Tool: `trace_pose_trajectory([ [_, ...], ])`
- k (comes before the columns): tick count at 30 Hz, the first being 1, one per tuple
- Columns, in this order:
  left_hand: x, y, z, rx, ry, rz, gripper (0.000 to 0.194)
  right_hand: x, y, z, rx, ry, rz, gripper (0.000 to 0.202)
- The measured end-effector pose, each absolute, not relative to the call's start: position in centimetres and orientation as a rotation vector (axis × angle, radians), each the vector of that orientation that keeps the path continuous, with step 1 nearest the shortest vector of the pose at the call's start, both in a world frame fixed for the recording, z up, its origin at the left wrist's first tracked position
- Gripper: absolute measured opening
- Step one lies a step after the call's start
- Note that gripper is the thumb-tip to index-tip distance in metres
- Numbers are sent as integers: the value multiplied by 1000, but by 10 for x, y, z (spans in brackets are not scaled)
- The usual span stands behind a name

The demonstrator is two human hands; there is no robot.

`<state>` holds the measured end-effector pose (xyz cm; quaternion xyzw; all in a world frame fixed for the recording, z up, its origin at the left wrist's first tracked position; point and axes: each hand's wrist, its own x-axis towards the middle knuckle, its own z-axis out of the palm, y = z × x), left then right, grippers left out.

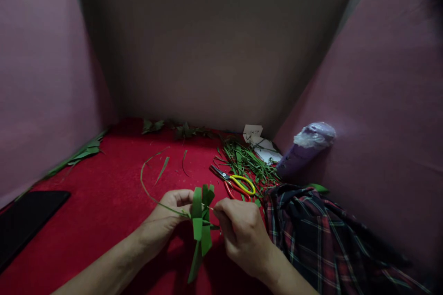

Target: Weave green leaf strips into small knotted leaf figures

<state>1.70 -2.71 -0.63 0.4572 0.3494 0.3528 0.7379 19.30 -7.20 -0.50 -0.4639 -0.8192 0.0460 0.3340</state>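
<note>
A bundle of folded green leaf strips (197, 228) is held between my two hands above the red cloth. My left hand (175, 207) is closed on the bundle from its left side, fingers partly hidden behind the leaves. A long thin stem (143, 182) curves out from the bundle to the left. On the right, my right hand (242, 228) pinches the end of a thin pale strand (208, 207) that runs to the leaves. Just beyond it, scissors (238, 182) with one yellow and one red handle lie on the cloth, blades pointing away to the left.
Cut green stems (249, 159) are heaped behind the scissors, near white paper (266, 150). A purple roll in clear plastic (304, 145) leans at the right wall. Plaid fabric (311, 235) lies at right, a black flat object (31, 221) at left. Leaves (185, 130) line the back.
</note>
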Motion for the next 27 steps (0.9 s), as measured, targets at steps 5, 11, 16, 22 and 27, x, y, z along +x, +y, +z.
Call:
trace_pose_trajectory([
  [5, 17, -27, -5, 1011, 774, 778, 15, 192, -73, -4, -1212, -2130, 121, 14],
  [11, 18, -27, -4, 1018, 761, 753, 14, 192, -72, -4, -1205, -2135, 153, 14],
  [16, 19, -26, -5, 1018, 775, 770, 14, 191, -73, -4, -1214, -2123, 138, 14],
  [22, 18, -25, -5, 1002, 764, 791, 13, 191, -72, -3, -1219, -2122, 132, 14],
  [27, 19, -26, -3, 1012, 744, 756, 13, 192, -72, -2, -1190, -2137, 127, 14],
])
